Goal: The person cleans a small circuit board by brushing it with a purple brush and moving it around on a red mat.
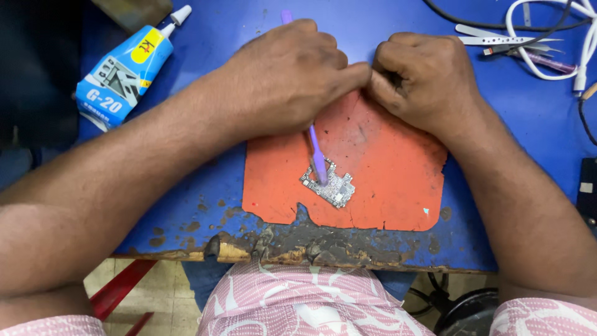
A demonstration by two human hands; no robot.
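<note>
Knees in pink patterned cloth [311,305] fill the near edge of the head view, just under the charred, crumbling front lip of a blue bench [186,205]. On an orange mat [385,180] laid over it sits a small circuit board [329,183], bare and pale, near the mat's front edge and a little left of its middle. The tip of a purple pry tool [318,155] rests on the board; its shaft runs up under the left hand [286,78], which is curled closed around it, and the far end pokes out beyond the knuckles. The right hand [423,74] is bunched into a loose fist just beside the left, fingertips meeting it at the mat's far edge; whether it grips anything cannot be told. The board looks light, thin, stiff and easily damaged, studded with tiny parts, so it is probably best held by its bare edges, not its face. The tool looks like slim plastic with some flex. Farther off lie a blue glue tube [124,68] at far left and, at far right, metal tweezers [497,40] under a looped white cable [547,37]. The palms, the tool's grip and the mat's far edge are hidden by the hands; the board's parts are too small to make out.
</note>
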